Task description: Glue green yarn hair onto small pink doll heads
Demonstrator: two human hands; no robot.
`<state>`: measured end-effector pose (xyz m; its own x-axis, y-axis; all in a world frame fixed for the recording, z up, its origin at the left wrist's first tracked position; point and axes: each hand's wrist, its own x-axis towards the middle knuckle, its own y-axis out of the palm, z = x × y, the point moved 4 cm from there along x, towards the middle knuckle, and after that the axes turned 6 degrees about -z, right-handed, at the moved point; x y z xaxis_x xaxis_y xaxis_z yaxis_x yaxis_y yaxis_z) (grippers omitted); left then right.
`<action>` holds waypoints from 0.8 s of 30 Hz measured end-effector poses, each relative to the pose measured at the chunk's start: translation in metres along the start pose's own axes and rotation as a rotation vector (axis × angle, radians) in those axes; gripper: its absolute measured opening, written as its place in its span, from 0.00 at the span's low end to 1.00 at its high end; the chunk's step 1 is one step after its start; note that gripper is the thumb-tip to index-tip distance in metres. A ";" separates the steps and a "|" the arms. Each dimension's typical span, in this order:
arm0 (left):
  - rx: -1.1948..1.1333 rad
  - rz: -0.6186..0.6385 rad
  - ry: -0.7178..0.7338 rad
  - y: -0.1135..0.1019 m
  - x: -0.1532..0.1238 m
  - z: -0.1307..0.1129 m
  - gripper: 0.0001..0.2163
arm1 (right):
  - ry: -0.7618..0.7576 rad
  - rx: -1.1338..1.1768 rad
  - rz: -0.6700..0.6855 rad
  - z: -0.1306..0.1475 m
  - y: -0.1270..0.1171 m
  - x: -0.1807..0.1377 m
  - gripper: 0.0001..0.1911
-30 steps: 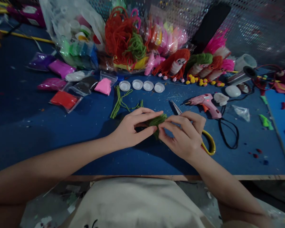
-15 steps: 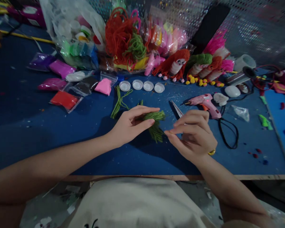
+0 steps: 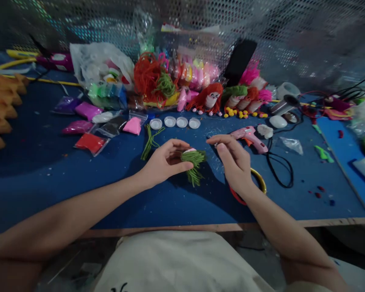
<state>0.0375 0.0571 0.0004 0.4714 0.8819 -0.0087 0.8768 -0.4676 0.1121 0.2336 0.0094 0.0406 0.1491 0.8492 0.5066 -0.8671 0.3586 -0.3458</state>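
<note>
My left hand [image 3: 166, 162] is closed round a small doll piece covered in green yarn [image 3: 194, 164], with a bit of pink showing at its top. It holds the piece just above the blue table [image 3: 48, 170]. My right hand [image 3: 232, 158] hovers to the right of the yarn, fingers loosely stretched toward the pink glue gun [image 3: 250, 136], holding nothing that I can see. Scissors with yellow and red handles [image 3: 260, 182] lie under my right wrist. Loose green yarn strands [image 3: 150, 140] lie left of my left hand.
Finished yarn-haired dolls [image 3: 211, 97] stand at the back with tangled red and green yarn [image 3: 152, 79] and bags of coloured clay [image 3: 89, 142]. Several white caps [image 3: 174, 121] sit in a row. A black cord [image 3: 280, 166] loops right of the scissors. Orange foam shapes [image 3: 0, 109] lie far left.
My right hand let go of the green yarn and rose toward the glue gun. My left hand kept the yarn piece. The camera tilted up, showing more of the mesh wall.
</note>
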 end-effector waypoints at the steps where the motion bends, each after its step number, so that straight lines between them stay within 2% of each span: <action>1: 0.010 0.002 0.006 0.000 0.000 -0.002 0.24 | 0.002 0.029 0.041 0.000 0.001 0.001 0.11; 4: 0.054 0.007 0.032 0.000 0.002 -0.011 0.24 | 0.016 0.109 0.134 0.001 0.005 0.006 0.11; 6: 0.105 0.001 0.059 -0.001 0.005 -0.018 0.25 | 0.092 0.184 0.196 -0.001 0.007 0.008 0.12; 9: 0.181 0.026 0.103 -0.002 0.010 -0.029 0.32 | 0.227 0.329 0.347 -0.004 0.012 0.010 0.20; 11: 0.236 0.061 0.114 -0.002 0.015 -0.040 0.38 | 0.263 0.379 0.445 -0.003 0.013 0.011 0.24; 15: 0.355 0.199 0.085 0.003 0.023 -0.063 0.49 | 0.248 0.390 0.582 0.002 0.008 0.018 0.28; 19: 0.347 0.278 0.039 0.006 0.031 -0.073 0.56 | 0.163 0.379 0.661 0.010 0.003 0.024 0.24; 22: 0.252 0.199 0.086 0.007 0.033 -0.073 0.48 | 0.187 0.398 0.571 0.008 0.001 0.027 0.24; 24: 0.221 0.058 0.238 0.005 0.029 -0.075 0.33 | 0.211 0.424 0.471 0.003 0.000 0.029 0.25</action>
<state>0.0486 0.0846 0.0754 0.5087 0.8304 0.2272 0.8607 -0.4963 -0.1133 0.2366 0.0328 0.0572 -0.2384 0.9510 0.1968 -0.9678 -0.2158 -0.1298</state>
